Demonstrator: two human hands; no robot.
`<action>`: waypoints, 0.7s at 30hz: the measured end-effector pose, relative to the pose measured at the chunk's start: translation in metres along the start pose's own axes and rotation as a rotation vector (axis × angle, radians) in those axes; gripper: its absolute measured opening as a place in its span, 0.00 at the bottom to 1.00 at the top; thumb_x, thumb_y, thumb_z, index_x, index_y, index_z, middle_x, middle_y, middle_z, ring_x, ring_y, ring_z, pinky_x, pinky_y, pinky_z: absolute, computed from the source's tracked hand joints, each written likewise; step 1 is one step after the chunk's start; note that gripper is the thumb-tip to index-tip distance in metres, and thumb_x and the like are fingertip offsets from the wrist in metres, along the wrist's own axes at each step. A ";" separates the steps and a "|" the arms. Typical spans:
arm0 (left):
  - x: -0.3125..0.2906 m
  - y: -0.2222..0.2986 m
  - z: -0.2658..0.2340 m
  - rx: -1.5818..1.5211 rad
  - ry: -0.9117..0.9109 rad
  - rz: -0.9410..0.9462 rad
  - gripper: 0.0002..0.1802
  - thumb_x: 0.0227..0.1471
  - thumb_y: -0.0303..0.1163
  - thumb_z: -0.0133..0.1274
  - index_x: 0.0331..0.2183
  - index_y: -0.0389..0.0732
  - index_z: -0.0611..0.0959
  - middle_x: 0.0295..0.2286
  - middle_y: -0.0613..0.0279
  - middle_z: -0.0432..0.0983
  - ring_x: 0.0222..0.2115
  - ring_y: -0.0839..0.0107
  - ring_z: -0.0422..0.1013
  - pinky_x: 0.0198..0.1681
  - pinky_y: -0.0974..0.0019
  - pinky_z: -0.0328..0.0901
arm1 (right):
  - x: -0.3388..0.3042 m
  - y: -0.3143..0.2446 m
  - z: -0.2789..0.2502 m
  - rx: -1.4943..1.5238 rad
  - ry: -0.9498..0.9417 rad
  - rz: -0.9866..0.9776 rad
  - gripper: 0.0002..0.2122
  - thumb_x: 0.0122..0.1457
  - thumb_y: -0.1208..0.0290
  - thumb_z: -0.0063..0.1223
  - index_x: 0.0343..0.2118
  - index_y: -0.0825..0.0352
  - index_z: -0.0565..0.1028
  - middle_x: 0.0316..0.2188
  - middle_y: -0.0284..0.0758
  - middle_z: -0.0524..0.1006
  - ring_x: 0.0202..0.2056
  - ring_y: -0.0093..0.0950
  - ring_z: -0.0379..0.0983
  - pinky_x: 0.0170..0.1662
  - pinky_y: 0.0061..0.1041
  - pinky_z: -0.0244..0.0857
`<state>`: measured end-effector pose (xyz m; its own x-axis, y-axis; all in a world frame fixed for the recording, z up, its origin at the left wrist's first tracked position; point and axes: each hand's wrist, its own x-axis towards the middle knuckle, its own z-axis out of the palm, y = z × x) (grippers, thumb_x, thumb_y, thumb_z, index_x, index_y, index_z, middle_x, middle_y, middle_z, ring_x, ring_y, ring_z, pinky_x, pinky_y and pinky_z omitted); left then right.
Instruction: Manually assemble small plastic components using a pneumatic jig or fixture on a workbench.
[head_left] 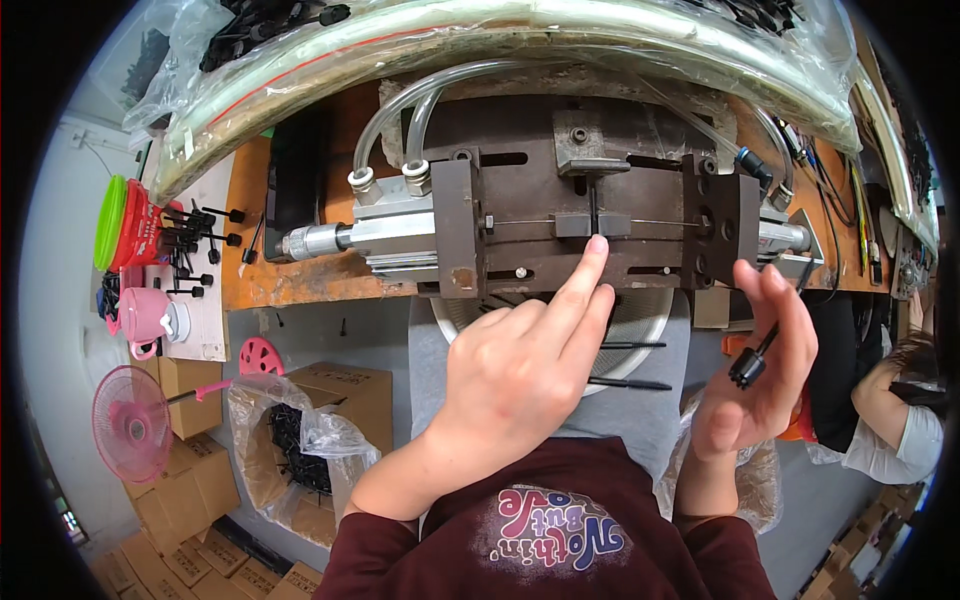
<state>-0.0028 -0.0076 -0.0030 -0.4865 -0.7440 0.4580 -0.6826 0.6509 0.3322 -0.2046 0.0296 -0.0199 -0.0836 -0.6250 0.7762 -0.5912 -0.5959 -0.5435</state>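
Observation:
My left hand [525,360] reaches up to a dark metal clamping fixture [520,260]. Its index finger is stretched out, the tip at the two small grey jaw blocks [573,226], where a thin dark piece stands between them. The thumb is hidden. My right hand [770,350], right of the fixture, holds a thin black rod with a ribbed cylindrical head [747,368] across its half-curled fingers. On my lap sits a white basket [655,320]. Black rods [632,384] stick out beside my left hand; whether they lie in the basket or in the palm I cannot tell.
Air cylinders [400,230] with clear hoses [385,115] flank the fixture on a wooden bench [250,270]. Black parts [185,235] lie by a pink cup [143,315] at left. Below are a pink fan [140,420] and a plastic-lined carton [262,455]. Another person's arm [880,400] shows at right.

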 end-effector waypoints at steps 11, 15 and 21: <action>0.010 0.003 -0.002 -0.013 -0.039 -0.029 0.15 0.37 0.24 0.64 0.33 0.39 0.84 0.46 0.57 0.78 0.25 0.71 0.78 0.26 0.71 0.70 | 0.002 -0.016 -0.014 0.177 0.025 0.138 0.17 0.56 0.68 0.61 0.44 0.70 0.68 0.51 0.58 0.69 0.39 0.40 0.78 0.46 0.34 0.74; 0.009 0.000 0.000 -0.040 -0.018 -0.028 0.15 0.37 0.24 0.64 0.34 0.38 0.84 0.46 0.57 0.78 0.26 0.70 0.78 0.26 0.70 0.70 | 0.010 -0.018 -0.017 -0.070 -0.088 0.054 0.14 0.48 0.74 0.67 0.38 0.71 0.77 0.48 0.49 0.72 0.41 0.37 0.77 0.43 0.27 0.75; 0.001 -0.004 -0.006 -0.172 -0.021 -0.052 0.15 0.37 0.26 0.65 0.33 0.38 0.84 0.44 0.58 0.80 0.27 0.69 0.79 0.27 0.70 0.71 | 0.024 -0.021 0.006 -0.095 -0.371 0.085 0.13 0.47 0.85 0.62 0.38 0.74 0.76 0.48 0.50 0.75 0.45 0.40 0.77 0.46 0.32 0.73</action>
<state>0.0033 -0.0098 0.0009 -0.4656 -0.7791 0.4199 -0.6049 0.6264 0.4916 -0.1891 0.0241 0.0087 0.1501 -0.8203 0.5518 -0.6675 -0.4958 -0.5555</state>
